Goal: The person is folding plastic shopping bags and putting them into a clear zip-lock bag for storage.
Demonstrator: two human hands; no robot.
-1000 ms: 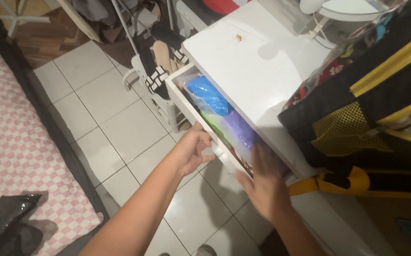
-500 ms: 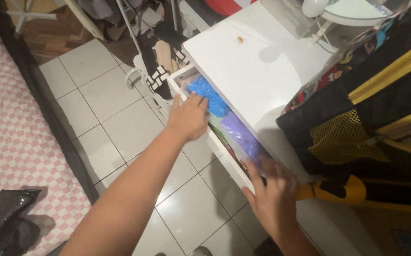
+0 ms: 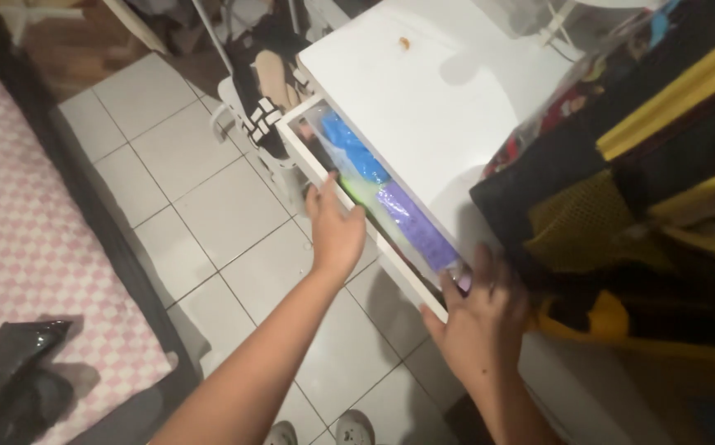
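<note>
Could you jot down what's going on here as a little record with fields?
Place: white drawer pulled open under a white tabletop, tiled floor below
Left hand: on the drawer's front edge
Right hand: at the drawer's near corner
In drawer: blue bag, purple bag
Beside: black and yellow bag
</note>
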